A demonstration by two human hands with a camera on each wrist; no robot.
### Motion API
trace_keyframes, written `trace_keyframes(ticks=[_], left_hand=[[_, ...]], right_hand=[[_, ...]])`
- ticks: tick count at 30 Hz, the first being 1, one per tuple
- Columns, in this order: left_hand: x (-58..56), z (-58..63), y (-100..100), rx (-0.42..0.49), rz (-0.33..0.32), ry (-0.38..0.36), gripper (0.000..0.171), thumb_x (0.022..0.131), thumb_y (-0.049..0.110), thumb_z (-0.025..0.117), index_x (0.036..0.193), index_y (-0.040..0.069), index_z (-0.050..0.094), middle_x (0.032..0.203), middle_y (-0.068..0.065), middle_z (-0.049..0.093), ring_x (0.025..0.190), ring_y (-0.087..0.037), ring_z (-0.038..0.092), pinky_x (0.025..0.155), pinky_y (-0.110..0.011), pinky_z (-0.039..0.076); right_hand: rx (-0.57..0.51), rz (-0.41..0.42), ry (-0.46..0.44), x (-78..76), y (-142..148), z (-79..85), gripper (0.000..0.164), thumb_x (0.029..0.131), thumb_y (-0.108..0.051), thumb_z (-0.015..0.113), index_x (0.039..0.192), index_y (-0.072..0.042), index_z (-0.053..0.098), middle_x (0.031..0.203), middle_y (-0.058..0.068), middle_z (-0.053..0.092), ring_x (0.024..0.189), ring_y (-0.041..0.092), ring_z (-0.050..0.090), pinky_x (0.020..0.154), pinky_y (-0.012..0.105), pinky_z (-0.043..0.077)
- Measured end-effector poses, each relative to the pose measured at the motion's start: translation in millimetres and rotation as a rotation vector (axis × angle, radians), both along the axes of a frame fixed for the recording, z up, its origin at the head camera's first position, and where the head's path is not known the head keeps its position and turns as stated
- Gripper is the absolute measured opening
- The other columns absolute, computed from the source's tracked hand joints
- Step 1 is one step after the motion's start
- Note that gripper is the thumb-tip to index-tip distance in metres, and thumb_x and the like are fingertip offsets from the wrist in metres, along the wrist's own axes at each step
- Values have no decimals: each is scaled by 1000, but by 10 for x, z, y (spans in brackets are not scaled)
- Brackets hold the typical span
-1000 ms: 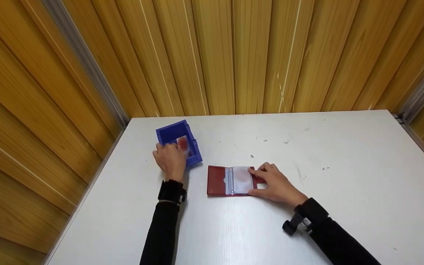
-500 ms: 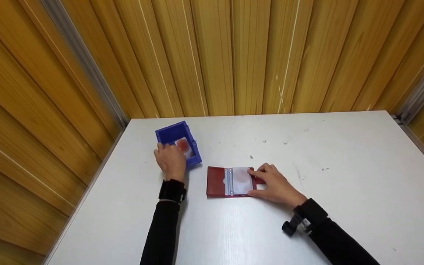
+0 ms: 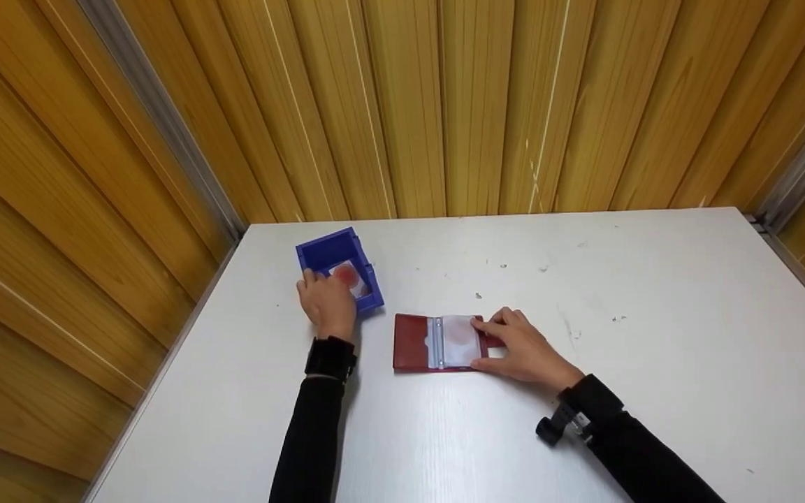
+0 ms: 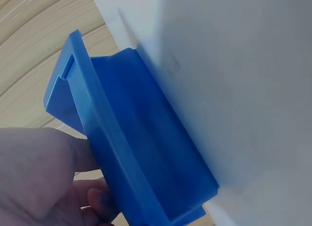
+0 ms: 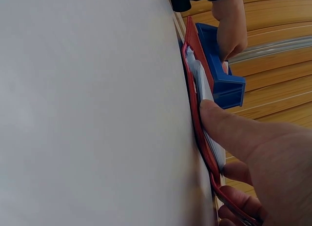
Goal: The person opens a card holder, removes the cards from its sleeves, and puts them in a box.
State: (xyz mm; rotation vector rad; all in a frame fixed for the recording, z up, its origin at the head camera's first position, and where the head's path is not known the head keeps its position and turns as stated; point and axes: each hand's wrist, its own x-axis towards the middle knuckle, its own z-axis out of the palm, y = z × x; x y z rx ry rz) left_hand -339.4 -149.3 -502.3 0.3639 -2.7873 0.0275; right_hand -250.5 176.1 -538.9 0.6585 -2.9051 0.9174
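My left hand point(image 3: 329, 300) reaches over the near left side of a blue plastic bin point(image 3: 367, 283), knuckles up. Its fingertips are hidden inside, so their hold on anything is unclear. In the bin lies a whitish card with a red disc point(image 3: 348, 276), beside these fingers. A small dark red card binder point(image 3: 411, 342) lies spread on the table, with clear sleeves point(image 3: 460, 342) on its right half. My right hand point(image 3: 528, 353) holds that half by its right edge. The right wrist view shows the thumb point(image 5: 229, 123) against the stacked sleeves' edge and other fingers near the strap.
The white table point(image 3: 619, 293) carries a few dark marks toward the back. Wood-patterned panels point(image 3: 409, 105) rise behind it and at both sides, with metal posts in the corners. The bin stands back left of the binder, a short gap between them.
The left hand has shifted slightly to the right within the bin, and the red-disc card has changed its tilt a little. The right hand and the binder stay in place.
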Motion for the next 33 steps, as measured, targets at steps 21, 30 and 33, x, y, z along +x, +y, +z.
trace_keyframes(ticks=[21, 30, 33], left_hand=[[6, 10, 29, -66, -27, -113, 30, 99, 22, 55, 104, 5, 79, 106, -12, 78, 132, -30, 51, 104, -43, 32], [6, 4, 12, -78, -33, -130, 30, 99, 23, 55, 105, 6, 79, 110, -12, 78, 133, -30, 52, 104, -43, 33], [2, 6, 15, -78, -32, -122, 30, 99, 22, 55, 105, 6, 79, 108, -12, 77, 129, -30, 53, 101, -42, 33]], right_hand=[[-2, 4, -1, -11, 8, 14, 75, 83, -45, 85, 145, -11, 60, 112, 1, 53, 104, 18, 44, 86, 34, 40], [12, 2, -15, -3, -11, 10, 75, 84, -43, 85, 147, -12, 59, 113, 0, 53, 106, 17, 43, 88, 35, 41], [16, 4, -20, -6, -10, 15, 75, 84, -43, 85, 147, -12, 58, 114, 1, 52, 107, 17, 43, 90, 36, 42]])
